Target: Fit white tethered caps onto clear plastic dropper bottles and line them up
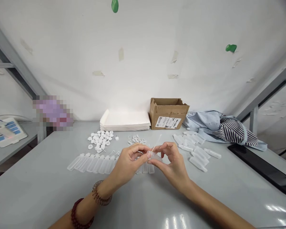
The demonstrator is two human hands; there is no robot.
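Near the middle of the table, a translucent plastic bottle [155,156] is held between both hands, tilted, with a thin pale strip [156,143] rising from its left end. My left hand [131,160] pinches that end with thumb and forefinger. My right hand [171,163] grips the bottle's other side between thumb and fingers. Beneath and left of the hands lies a row of similar bottles [92,163], partly hidden by my left hand. White caps [101,140] are heaped behind the row, and small white rings [136,140] lie just behind my hands.
Loose translucent bottles [197,152] lie to the right. At the back stand a stack of white sheets [125,121] and an open cardboard box [168,114]. Bundled cloth [224,128] and a long black object [262,168] occupy the right side. A device [9,132] is at far left.
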